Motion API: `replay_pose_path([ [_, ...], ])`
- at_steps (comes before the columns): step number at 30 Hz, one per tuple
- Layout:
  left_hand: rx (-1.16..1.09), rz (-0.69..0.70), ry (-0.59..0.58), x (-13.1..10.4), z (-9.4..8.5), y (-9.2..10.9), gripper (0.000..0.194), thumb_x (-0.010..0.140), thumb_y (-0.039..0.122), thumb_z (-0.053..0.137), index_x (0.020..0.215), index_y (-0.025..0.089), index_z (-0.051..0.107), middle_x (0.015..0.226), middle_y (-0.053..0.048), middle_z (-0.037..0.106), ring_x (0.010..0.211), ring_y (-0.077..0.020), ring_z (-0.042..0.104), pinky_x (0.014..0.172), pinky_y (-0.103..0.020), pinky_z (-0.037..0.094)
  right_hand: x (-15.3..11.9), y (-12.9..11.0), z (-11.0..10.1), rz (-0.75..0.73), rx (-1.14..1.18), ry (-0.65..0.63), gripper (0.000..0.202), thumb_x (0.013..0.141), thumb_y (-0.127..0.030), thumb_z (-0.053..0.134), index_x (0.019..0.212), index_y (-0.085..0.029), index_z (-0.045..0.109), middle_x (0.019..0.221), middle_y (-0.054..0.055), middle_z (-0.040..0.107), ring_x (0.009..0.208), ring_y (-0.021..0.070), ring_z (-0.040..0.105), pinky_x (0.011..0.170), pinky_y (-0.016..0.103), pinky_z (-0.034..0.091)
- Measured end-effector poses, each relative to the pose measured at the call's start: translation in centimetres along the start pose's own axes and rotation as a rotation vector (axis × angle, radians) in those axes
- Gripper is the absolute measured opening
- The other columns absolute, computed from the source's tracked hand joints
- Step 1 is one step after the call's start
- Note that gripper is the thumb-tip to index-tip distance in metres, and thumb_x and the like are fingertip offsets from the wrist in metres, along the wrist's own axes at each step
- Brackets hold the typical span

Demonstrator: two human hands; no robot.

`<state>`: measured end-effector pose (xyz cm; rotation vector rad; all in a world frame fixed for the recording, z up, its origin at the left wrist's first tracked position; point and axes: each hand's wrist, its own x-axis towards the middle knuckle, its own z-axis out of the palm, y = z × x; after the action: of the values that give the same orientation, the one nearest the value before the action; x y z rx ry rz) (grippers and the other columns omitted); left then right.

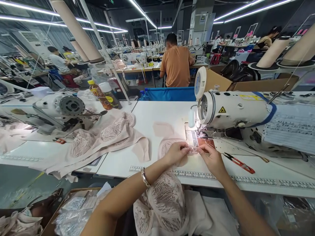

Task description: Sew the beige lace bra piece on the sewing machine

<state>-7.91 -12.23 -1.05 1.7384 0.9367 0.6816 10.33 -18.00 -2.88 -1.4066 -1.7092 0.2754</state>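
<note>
- Both hands meet just before the needle area: your left hand and right hand each pinch the edge of the pale pink lace garment piece, fingertips close together.
- That piece drapes off the white table's front edge toward your lap; only the pinched edge lies on top.
- Keep the edge flat and taut between both pinches, aligned to the white industrial sewing machine foot.
- Judgement: lace stretches easily, so hold it lightly.
- Red-handled thread snips lie just right of your right hand; keep the fabric apart from them.
</note>
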Motion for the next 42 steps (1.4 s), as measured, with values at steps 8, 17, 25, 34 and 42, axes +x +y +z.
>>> replay_pose_path([
  [8,-0.166,-0.046,-0.014,0.0,0.4,0.5,0.023,0.085,0.035,0.062,0.073,0.016,0.068,0.076,-0.004,0.072,0.078,-0.0195,0.066,0.073,-0.027,0.050,-0.4,-0.8,0.0,-0.009,-0.005,0.033,0.016,0.092,-0.027,0.053,0.079,-0.024,0.062,0.078,0.002,0.068,0.074,0.0207,0.064,0.068,0.032,0.052],
  [17,-0.254,-0.067,-0.038,-0.1,0.0,0.3,0.024,0.083,0.036,0.062,0.075,0.016,0.070,0.080,-0.005,0.076,0.082,-0.0213,0.070,0.078,-0.029,0.052,-0.7,-1.3,0.2,-0.115,-0.095,0.211,0.006,0.093,-0.028,0.061,0.089,-0.026,0.065,0.090,0.004,0.059,0.088,0.0240,0.060,0.080,0.040,0.053],
  [25,-0.328,-0.082,-0.034,-0.1,0.2,0.2,0.025,0.081,0.040,0.067,0.071,0.017,0.069,0.077,-0.005,0.076,0.082,-0.0223,0.071,0.079,-0.031,0.054,-0.4,-0.9,0.7,-0.208,-0.173,0.255,0.015,0.096,-0.028,0.062,0.081,-0.026,0.066,0.081,0.002,0.061,0.081,0.0227,0.058,0.081,0.042,0.047],
  [34,-0.347,-0.078,-0.022,-0.2,0.2,0.3,0.028,0.080,0.043,0.066,0.072,0.016,0.070,0.075,-0.005,0.075,0.080,-0.0223,0.070,0.079,-0.031,0.053,-0.5,-0.9,0.7,-0.243,-0.191,0.267,0.014,0.097,-0.026,0.063,0.083,-0.025,0.064,0.083,0.001,0.062,0.082,0.0222,0.056,0.082,0.039,0.043],
  [42,-0.287,-0.073,-0.037,-0.1,0.3,0.3,0.028,0.081,0.043,0.066,0.077,0.016,0.070,0.079,-0.005,0.076,0.082,-0.0219,0.071,0.080,-0.030,0.053,-0.4,-0.1,1.2,-0.212,-0.129,0.192,0.016,0.098,-0.025,0.055,0.082,-0.025,0.052,0.082,0.001,0.057,0.083,0.0232,0.053,0.082,0.040,0.042],
])
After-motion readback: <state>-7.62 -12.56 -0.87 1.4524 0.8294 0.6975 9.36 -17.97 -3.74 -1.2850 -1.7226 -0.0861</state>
